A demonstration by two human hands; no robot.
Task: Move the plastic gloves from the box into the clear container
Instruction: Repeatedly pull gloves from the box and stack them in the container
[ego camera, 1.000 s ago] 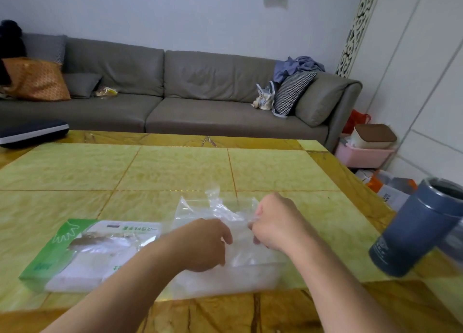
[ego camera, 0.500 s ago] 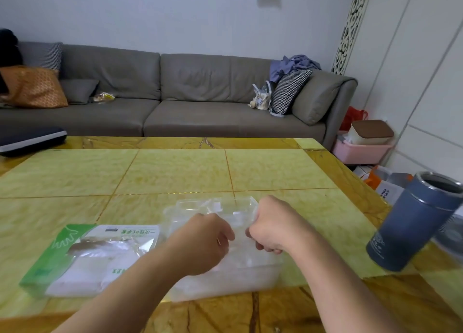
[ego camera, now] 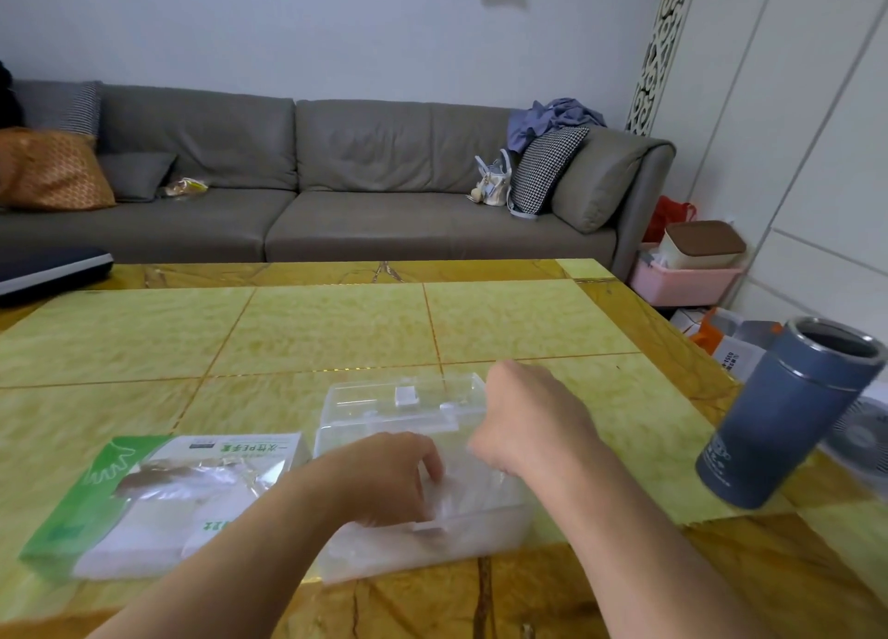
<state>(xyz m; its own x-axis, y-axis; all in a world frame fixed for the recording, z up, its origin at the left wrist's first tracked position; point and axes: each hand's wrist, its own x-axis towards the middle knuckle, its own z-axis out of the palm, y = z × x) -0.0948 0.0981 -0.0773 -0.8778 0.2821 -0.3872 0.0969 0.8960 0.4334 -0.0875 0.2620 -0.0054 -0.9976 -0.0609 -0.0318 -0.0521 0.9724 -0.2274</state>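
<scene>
A clear container stands near the table's front edge, its lid open toward the back. Thin plastic gloves lie crumpled inside it. My left hand reaches into the container with its fingers curled down onto the gloves. My right hand is over the container's right end, fingers curled under and hidden; what they hold is hidden. The green and white glove box lies flat to the left, torn open on top, with glove film showing in the opening.
A blue-grey metal cup stands at the table's right edge. A dark flat case lies at the far left corner. Behind the table runs a grey sofa. Bins and a small fan sit on the floor at right.
Both hands have dropped from above the container down into it, taking the glove film with them. The film that stuck up over the lid is now pressed inside.
</scene>
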